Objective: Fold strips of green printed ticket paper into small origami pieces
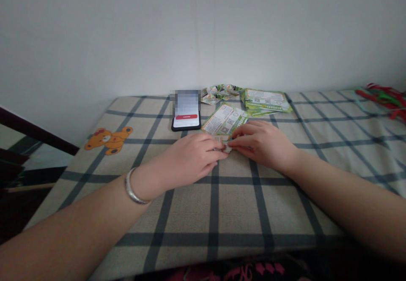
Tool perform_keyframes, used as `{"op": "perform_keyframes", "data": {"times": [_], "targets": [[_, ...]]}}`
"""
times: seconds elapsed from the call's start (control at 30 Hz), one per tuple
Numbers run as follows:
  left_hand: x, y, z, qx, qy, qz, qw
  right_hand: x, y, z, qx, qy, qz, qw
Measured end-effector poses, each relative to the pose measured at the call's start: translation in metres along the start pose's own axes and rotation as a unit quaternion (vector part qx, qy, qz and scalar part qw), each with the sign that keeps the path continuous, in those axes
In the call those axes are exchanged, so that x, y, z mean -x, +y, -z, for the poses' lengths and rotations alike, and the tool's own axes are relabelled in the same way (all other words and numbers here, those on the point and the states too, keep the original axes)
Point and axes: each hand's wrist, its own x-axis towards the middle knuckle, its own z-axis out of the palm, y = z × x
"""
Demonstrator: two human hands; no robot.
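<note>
Both hands meet over a small piece of printed paper (227, 147) lying on the tablecloth. My left hand (198, 156), with a silver bangle at the wrist, presses its fingers on the left side of it. From the other side, my right hand (263, 143) pinches the paper's right edge with thumb and fingers. Much of the paper is hidden under the fingers. Just beyond it lies a flat green and white printed leaflet (223, 119), partly covered by my right hand.
A phone (187, 122) with a lit screen lies left of the leaflet. Folded paper pieces (220, 93) and a stack of leaflets (268, 99) lie by the wall. Red and green material (388, 97) is at far right, a bear figure (109, 140) at left on the checked tablecloth (190, 213).
</note>
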Motion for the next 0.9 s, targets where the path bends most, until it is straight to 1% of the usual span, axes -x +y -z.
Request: {"op": "perform_keyframes", "data": {"times": [0.27, 0.43, 0.53, 0.83, 0.9], "targets": [[-0.002, 0.002, 0.004, 0.012, -0.034, 0.03, 0.999, 0.003, -0.006, 0.006, 0.035, -0.014, 0.048, 0.998], [-0.001, 0.002, 0.004, 0.013, -0.049, 0.042, 0.998, 0.003, -0.014, 0.011, 0.055, -0.051, 0.073, 0.995], [-0.002, 0.001, 0.004, 0.019, -0.051, 0.043, 0.998, 0.003, -0.015, 0.011, 0.064, -0.063, 0.074, 0.993], [-0.002, 0.003, 0.007, 0.021, -0.052, 0.036, 0.998, 0.004, -0.013, 0.01, 0.0, -0.061, 0.069, 0.996], [-0.002, 0.002, 0.008, 0.025, -0.053, 0.037, 0.998, 0.004, -0.012, 0.01, -0.001, -0.059, 0.067, 0.996]]}}
